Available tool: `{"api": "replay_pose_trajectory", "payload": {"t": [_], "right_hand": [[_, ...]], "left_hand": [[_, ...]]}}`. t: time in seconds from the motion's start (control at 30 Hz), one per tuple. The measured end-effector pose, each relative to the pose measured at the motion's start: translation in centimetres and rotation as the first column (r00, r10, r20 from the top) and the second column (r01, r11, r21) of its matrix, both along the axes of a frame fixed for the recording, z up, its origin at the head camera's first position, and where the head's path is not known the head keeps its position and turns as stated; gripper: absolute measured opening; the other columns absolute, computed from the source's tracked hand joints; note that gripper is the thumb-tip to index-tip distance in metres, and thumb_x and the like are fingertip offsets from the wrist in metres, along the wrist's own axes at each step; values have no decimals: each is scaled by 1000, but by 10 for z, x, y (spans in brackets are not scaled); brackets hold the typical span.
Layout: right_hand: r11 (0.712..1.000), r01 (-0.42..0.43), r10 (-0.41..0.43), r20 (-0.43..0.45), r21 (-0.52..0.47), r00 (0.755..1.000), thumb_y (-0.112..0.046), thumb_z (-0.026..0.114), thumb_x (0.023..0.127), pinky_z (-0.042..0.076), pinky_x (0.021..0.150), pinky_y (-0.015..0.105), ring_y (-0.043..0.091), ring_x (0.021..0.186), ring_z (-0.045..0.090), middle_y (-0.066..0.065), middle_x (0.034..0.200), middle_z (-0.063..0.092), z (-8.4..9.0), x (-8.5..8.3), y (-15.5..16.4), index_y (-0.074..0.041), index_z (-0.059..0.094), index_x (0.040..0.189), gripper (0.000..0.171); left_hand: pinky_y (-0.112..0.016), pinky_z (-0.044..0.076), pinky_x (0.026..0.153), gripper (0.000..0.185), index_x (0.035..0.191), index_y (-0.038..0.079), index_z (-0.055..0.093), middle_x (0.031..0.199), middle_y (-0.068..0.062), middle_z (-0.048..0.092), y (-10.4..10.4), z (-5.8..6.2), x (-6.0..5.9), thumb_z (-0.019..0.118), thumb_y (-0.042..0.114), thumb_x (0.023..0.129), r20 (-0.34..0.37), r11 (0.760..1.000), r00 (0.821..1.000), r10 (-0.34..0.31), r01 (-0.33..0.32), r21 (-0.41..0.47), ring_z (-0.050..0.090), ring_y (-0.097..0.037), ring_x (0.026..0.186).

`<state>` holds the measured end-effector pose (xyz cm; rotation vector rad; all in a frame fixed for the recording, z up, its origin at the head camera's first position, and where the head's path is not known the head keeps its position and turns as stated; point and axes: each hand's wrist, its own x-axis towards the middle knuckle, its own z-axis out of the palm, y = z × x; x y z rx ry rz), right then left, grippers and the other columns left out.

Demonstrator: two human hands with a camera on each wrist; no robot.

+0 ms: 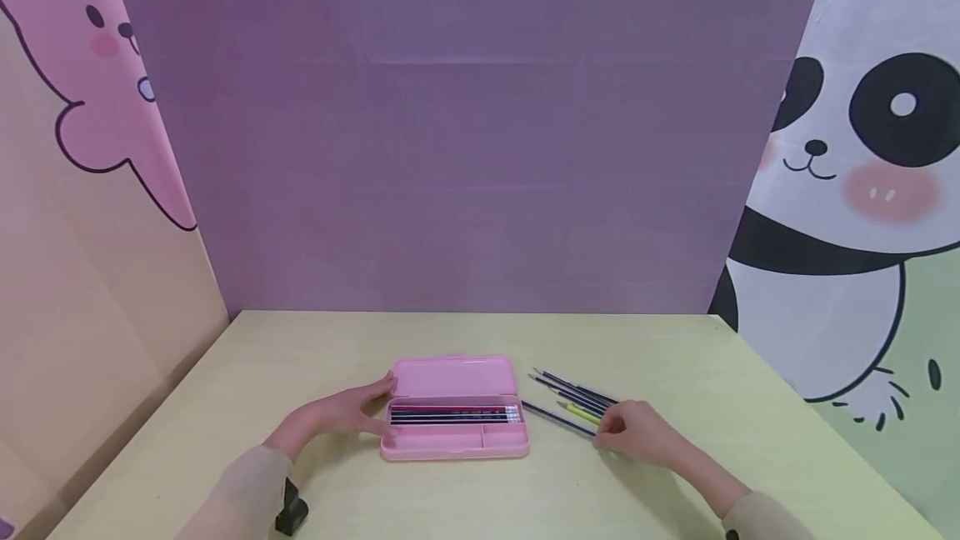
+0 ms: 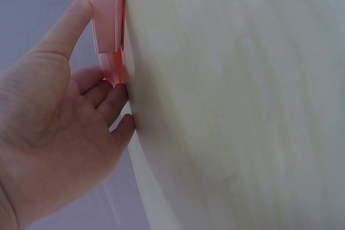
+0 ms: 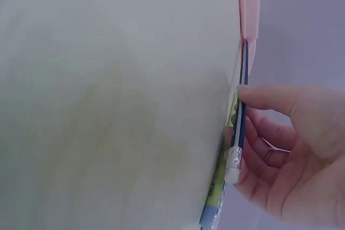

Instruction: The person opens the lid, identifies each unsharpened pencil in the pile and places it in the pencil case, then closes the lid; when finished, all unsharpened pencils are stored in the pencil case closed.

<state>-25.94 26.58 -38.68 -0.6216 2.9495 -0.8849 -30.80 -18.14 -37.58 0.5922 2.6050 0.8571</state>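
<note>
An open pink pencil case lies on the table, its lid folded back. Several dark pencils and a red one lie side by side in its rear compartment; the front compartments hold nothing. My left hand rests at the case's left end, thumb by the front tray and fingertips at the lid. Between thumb and fingers, my right hand pinches a dark blue striped pencil near its white eraser. That pencil's far end points at the case's right side. Beside it lies a yellow-green pencil.
Several dark pencils lie in a loose bunch right of the case, behind the right hand. A purple cloth hangs along the table's back edge. Panels with a pink cartoon figure and a panda flank the pale wooden table.
</note>
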Motion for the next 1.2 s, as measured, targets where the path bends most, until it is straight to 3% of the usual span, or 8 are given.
{"api": "replay_pose_trajectory", "payload": {"t": [0.23, 0.57, 0.83, 1.2], "right_hand": [[999, -46, 45, -36, -25, 998, -15, 69, 81, 44, 56, 18, -2, 62, 46, -6, 72, 61, 8, -4, 3, -8, 66, 78, 7], [996, -43, 33, -125, -75, 992, -18, 69, 84, 46, 61, 18, -1, 68, 48, -5, 78, 60, 14, -13, -10, -11, 65, 81, 8], [973, -169, 131, -225, -159, 966, -17, 68, 86, 43, 58, 17, -1, 67, 46, -5, 77, 57, 13, -20, -32, -12, 65, 83, 7], [971, -171, 137, -196, -166, 971, -19, 65, 88, 41, 55, 18, 3, 64, 44, -6, 77, 55, 14, -31, -61, -14, 63, 87, 5]], "left_hand": [[-53, 15, 116, 98, 151, 12, 18, 157, -13, 11, 0, -2, -1, 73, 45, 77, 11, 1000, 1000, 9, -9, 15, 13, -36, 144], [-54, 15, 115, 97, 151, 13, 19, 157, -13, 11, -2, -5, -2, 73, 46, 77, 0, 1000, 1000, 10, -10, 1, 13, -36, 144], [-55, 16, 115, 96, 151, 11, 18, 157, -14, 12, -1, -2, 0, 72, 44, 78, 0, 1000, 1000, 0, 0, -2, 13, -37, 143], [-53, 16, 116, 97, 151, 13, 19, 157, -11, 13, -1, -2, -2, 73, 45, 77, 11, 1000, 1000, 20, -20, 1, 14, -34, 144]]}}
